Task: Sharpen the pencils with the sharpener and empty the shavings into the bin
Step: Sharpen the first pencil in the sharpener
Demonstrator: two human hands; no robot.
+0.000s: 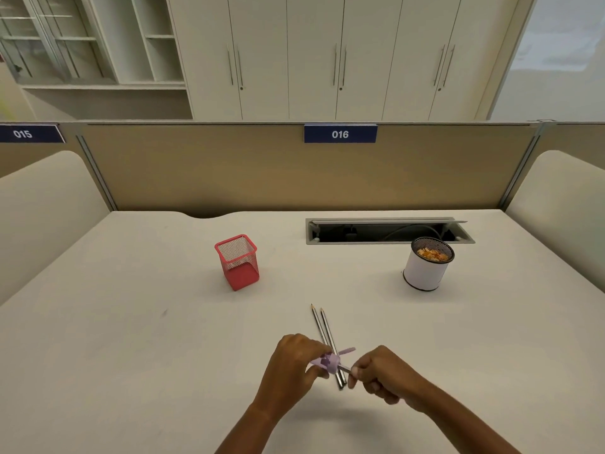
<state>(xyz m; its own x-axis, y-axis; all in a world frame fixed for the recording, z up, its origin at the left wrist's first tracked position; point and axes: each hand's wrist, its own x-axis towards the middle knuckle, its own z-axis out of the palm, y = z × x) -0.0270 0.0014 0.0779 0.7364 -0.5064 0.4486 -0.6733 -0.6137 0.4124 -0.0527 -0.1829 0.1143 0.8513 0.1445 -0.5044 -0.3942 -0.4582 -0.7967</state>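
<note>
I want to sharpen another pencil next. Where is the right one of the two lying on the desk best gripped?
Pinch the right pencil at its bare middle shaft, from above and from the right: it lies flat on the desk, tip pointing away, and the left pencil lies close along its other side.

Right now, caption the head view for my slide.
Left hand holds a purple sharpener while the right hand pinches a pencil in it, above two pencils on the desk.
</note>
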